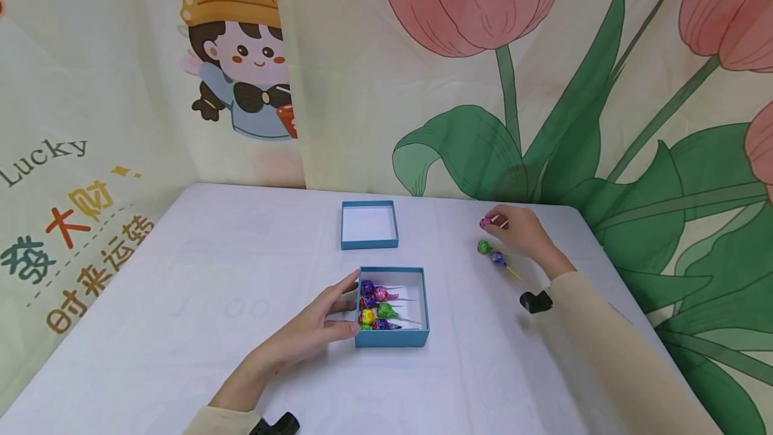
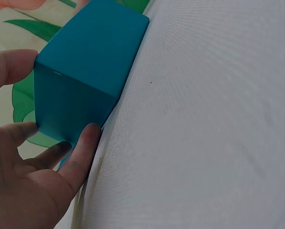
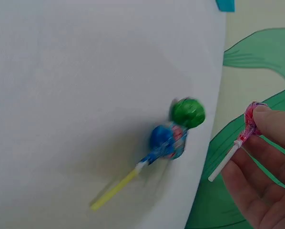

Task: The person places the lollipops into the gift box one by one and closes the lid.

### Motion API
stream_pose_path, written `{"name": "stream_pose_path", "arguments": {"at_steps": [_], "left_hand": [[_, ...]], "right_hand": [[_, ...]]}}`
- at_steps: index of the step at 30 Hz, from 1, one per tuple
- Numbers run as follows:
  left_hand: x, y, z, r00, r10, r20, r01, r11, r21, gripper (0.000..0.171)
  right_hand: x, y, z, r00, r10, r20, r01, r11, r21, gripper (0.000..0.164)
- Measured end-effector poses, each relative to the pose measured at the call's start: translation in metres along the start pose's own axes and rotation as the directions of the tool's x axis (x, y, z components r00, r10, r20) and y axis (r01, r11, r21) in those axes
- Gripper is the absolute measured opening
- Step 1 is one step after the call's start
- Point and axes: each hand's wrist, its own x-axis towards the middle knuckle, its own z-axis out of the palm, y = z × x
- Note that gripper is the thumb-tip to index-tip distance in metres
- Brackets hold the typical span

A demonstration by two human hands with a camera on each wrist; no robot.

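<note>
Pink lollipop [image 3: 249,128], pinched by right grip [image 1: 521,230], stick [image 3: 224,162] outside

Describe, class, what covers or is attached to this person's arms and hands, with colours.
The left sleeve and right sleeve are long and beige. A black left-wrist device and black right-wrist device show near the sleeve ends. The left hand and right hand wear no gloves.
</note>
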Motion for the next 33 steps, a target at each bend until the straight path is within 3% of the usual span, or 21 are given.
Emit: {"name": "stream_pose_path", "arguments": {"at_steps": [14, 25, 33], "left_hand": [[0.0, 0.0, 0.001, 1.0, -0.001, -0.004, 0.001, 1.0, 0.0, 0.087], [0.0, 0.002, 0.001, 1.0, -0.023, -0.013, 0.023, 1.0, 0.005, 0.087], [-0.001, 0.002, 0.001, 1.0, -0.022, -0.008, 0.022, 1.0, -0.012, 0.088]], "right_hand": [[-0.011, -0.079, -0.004, 0.98, -0.2, -0.025, 0.201, 0.975, 0.092, 0.026], [-0.026, -0.14, 0.004, 0.932, -0.358, 0.054, 0.348, 0.926, 0.148, 0.024], [-0.035, -0.166, 0.017, 0.906, -0.405, 0.121, 0.378, 0.905, 0.197, 0.024]]}}
